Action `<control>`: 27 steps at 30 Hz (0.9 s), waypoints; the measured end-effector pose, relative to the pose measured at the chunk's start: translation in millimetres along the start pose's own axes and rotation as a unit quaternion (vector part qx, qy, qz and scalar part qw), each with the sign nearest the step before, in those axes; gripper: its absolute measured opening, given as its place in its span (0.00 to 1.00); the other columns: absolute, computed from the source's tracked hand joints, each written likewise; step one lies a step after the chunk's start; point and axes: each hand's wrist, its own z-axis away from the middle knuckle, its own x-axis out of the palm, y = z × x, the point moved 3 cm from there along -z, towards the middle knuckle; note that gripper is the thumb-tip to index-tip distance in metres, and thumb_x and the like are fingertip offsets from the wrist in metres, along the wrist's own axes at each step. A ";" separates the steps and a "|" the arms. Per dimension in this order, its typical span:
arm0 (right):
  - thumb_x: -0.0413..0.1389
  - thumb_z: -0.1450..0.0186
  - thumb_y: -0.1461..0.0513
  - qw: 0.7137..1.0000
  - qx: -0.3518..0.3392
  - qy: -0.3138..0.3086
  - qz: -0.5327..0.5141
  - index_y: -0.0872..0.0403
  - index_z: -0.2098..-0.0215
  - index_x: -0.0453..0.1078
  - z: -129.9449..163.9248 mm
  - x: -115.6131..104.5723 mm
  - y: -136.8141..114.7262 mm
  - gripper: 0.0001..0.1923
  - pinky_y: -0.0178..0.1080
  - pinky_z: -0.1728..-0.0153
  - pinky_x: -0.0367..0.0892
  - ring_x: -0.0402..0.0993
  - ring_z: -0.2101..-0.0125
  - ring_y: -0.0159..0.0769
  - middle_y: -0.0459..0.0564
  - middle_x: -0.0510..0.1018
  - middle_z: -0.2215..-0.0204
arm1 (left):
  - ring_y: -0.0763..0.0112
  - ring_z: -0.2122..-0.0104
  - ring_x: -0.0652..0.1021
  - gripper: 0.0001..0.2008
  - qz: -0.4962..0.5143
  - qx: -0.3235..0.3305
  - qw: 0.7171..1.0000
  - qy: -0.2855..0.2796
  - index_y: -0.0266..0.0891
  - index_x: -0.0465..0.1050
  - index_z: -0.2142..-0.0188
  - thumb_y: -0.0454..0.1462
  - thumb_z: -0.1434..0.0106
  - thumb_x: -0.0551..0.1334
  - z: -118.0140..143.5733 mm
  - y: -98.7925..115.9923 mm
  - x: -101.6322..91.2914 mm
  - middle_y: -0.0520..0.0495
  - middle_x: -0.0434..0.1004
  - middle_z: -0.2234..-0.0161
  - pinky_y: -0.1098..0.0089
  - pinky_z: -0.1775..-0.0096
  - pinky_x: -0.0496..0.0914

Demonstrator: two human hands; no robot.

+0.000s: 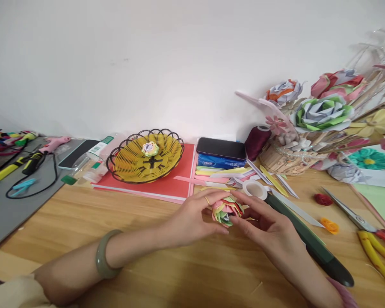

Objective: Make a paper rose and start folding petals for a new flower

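Both hands, left hand (192, 216) and right hand (266, 224), pinch the paper flower (227, 210) between them: petals largely formed (underside hidden); loose paper strips (211, 175) lie unused beyond the fingertips.

Yellow wire basket (133, 164), scissors (356, 216), maroon thread spool (257, 142), paper-flower bouquet (324, 113).

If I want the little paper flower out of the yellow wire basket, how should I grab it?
Probably pinch the little paper flower by its outer petals from straight above: it sits alone mid-bowl, and the yellow wire basket's raised rim blocks the sides.
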 end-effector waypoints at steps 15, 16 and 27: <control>0.58 0.44 0.55 1.000 0.009 0.005 -0.004 0.48 0.53 0.70 -0.4 0.5 -1.4 0.20 0.36 0.72 0.73 0.73 0.73 0.33 0.49 0.77 0.63 | 0.65 0.48 0.68 0.23 -0.067 0.084 0.994 0.015 0.42 0.64 0.48 0.38 0.43 0.62 5.1 2.9 4.4 0.45 0.67 0.47 0.66 0.48 0.62; 0.58 0.44 0.55 1.000 0.005 0.006 0.000 0.48 0.54 0.71 -0.1 0.7 -1.5 0.19 0.36 0.73 0.73 0.73 0.73 0.33 0.49 0.76 0.63 | 0.65 0.48 0.68 0.22 -0.062 0.084 0.994 0.017 0.43 0.64 0.48 0.38 0.43 0.62 5.1 2.7 4.3 0.45 0.68 0.47 0.66 0.48 0.62; 0.58 0.45 0.58 1.000 -0.012 0.021 0.014 0.49 0.60 0.73 1.1 3.4 -5.5 0.14 0.34 0.76 0.72 0.72 0.75 0.30 0.47 0.75 0.67 | 0.67 0.50 0.70 0.19 -0.056 0.099 0.993 0.040 0.41 0.68 0.51 0.37 0.43 0.61 5.6 2.3 6.3 0.45 0.71 0.50 0.67 0.48 0.63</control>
